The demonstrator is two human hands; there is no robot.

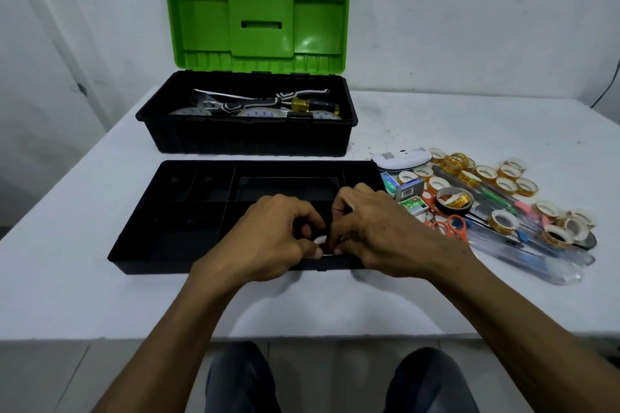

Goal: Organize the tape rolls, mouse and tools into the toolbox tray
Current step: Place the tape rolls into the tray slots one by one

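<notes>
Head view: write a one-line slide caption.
Left hand and right hand pinch a small roll over the black tray, open toolbox behind.

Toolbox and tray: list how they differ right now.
The toolbox has a green lid standing open; the tray has none. The toolbox is deep, holding a screwdriver and other tools; the tray is shallow and split into compartments. The toolbox sits farther back, untouched; the left hand and right hand pinch a tape roll at the tray's near edge. Both are black, rectangular, on the white table.
</notes>
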